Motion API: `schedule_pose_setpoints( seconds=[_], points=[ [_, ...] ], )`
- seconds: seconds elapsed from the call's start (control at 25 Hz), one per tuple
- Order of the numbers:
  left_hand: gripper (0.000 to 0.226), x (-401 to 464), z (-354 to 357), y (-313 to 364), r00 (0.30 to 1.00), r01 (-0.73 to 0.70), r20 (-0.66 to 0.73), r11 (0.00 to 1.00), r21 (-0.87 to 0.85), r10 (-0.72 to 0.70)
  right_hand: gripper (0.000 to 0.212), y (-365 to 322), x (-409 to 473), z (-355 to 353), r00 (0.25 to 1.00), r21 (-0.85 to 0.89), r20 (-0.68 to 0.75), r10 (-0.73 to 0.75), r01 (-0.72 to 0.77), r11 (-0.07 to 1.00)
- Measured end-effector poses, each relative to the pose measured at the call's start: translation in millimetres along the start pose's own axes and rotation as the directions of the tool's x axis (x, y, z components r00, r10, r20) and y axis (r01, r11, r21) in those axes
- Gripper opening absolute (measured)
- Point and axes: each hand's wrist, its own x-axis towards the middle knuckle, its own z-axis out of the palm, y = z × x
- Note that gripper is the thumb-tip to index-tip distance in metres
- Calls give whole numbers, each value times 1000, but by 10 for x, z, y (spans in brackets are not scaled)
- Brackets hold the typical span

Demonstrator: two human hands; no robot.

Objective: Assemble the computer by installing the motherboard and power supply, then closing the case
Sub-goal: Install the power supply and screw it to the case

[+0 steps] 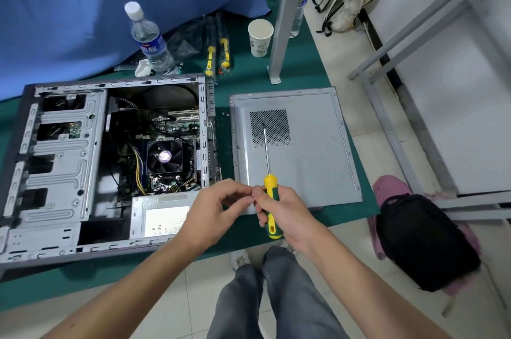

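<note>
The open grey computer case (58, 161) lies on its side on the green table. Inside it sit the motherboard (168, 123) with its black CPU fan (165, 156) and the grey power supply (163, 214) at the near right corner. The case's grey side panel (309, 161) lies flat to the right. My right hand (284, 211) grips a yellow-and-green screwdriver (270, 200), shaft pointing away over the panel. My left hand (213, 211) meets it at the fingertips, pinched together; whether something small is between them, I cannot tell.
A water bottle (150, 40), a paper cup (260, 37) and two packaged yellow-handled tools (218, 54) stand behind the case. A grey metal post (284, 20) rises from the table. A black backpack (423, 239) rests on a chair at right. Blue cloth (110, 1) hangs behind.
</note>
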Motion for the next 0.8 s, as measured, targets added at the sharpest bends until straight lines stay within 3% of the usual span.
schedule_pose_setpoints(
  seconds=[0.16,0.36,0.4,0.52,0.6,0.8],
  points=[
    [9,14,-32,59,1000,-23,-13,999,34,23,31,-28,-47,7,1000,2,16,4,-4,1000],
    [9,35,-73,55,996,64,-63,995,-81,-69,41,-68,-122,-147,993,-268,-88,-78,52,962],
    [10,48,-100,43,991,88,-93,987,-135,-101,44,-49,-143,-219,983,-409,-121,-135,74,909],
    [11,71,-180,-2,972,130,-158,959,-250,-173,48,29,-192,-428,948,-820,-112,-299,82,566],
    [12,67,-201,-26,970,137,-160,954,-268,-184,46,32,-222,-506,946,-901,-65,-318,81,426],
    [13,44,-179,-50,975,136,-148,974,-179,-164,38,-3,-263,-606,937,-966,-7,-349,84,246]
  ],
)
